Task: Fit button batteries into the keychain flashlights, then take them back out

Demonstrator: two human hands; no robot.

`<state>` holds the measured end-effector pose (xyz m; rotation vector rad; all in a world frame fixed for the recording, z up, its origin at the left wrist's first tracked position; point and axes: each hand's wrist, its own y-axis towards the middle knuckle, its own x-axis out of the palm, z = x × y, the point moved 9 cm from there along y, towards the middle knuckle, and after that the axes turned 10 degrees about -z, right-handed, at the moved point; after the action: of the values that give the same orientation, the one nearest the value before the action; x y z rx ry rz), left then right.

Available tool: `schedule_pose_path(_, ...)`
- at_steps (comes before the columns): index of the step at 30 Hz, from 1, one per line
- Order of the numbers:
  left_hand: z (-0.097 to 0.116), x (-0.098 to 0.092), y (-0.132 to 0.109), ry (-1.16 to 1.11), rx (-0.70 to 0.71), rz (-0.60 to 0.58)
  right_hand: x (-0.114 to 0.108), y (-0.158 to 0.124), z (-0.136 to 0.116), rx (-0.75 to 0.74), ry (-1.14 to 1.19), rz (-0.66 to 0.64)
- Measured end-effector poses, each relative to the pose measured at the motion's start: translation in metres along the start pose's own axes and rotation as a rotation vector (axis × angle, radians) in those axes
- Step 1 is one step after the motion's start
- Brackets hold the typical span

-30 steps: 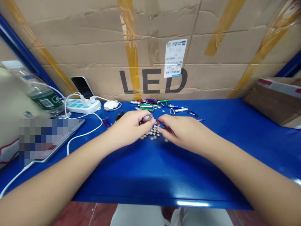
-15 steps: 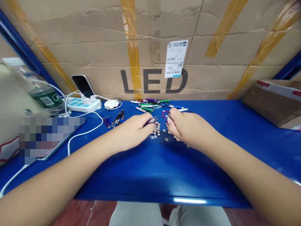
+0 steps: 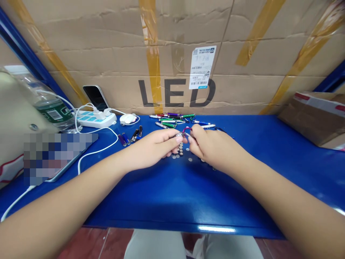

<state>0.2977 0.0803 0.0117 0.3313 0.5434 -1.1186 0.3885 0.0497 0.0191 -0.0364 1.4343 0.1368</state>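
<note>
My left hand (image 3: 164,144) is closed, its thumb and fingertips pinching a small silver-ended cylinder (image 3: 179,134) that is mostly hidden. My right hand (image 3: 206,142) is closed round a thin silver piece (image 3: 188,135), its tip meeting or almost meeting the cylinder's end. A magenta loop of cord (image 3: 186,128) arches between the hands. Below them, small button cells (image 3: 180,149) lie scattered, partly covered by my fingers. Behind, a pile of coloured pen-shaped torches (image 3: 172,117) lies on the blue table. Dark and blue metal tubes (image 3: 124,139) rest left of my left hand.
A white power strip (image 3: 94,120) with cables, a phone (image 3: 95,97) and a water bottle (image 3: 54,108) stand at the left, near a tablet-like device (image 3: 60,174). A brown carton (image 3: 312,115) sits at the right. A large cardboard box (image 3: 113,54) walls off the back.
My hands have come together, bringing the silver piece and cord loop up to the cylinder. My left hand has turned, and its fingers now cover more of the cylinder.
</note>
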Motion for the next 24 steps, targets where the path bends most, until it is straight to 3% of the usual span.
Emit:
schedule_pose_path(4, -0.004, -0.036, 0.012, 0.469, -0.055, 0.143, 0.000, 0.003, 0.016, -0.010, 0.257, 0.029)
schedule_pose_path(8, -0.028, -0.064, 0.041, 0.904, -0.190, 0.048, -0.001, 0.006, 0.058, 0.073, 0.460, 0.142)
schedule_pose_path(12, -0.052, -0.083, 0.070, 1.000, -0.230, 0.019, 0.002, 0.007, 0.091, 0.176, 0.516, 0.177)
schedule_pose_path(16, -0.070, -0.091, 0.089, 1.060, -0.280, 0.016, 0.000, 0.006, 0.096, 0.186, 0.535, 0.182)
schedule_pose_path(20, -0.069, -0.115, 0.079, 1.113, -0.358, 0.109, 0.000, 0.007, 0.092, 0.162, 0.536, 0.166)
schedule_pose_path(24, -0.072, -0.142, 0.042, 1.138, -0.480, 0.123, 0.001, 0.008, 0.089, 0.113, 0.542, 0.176)
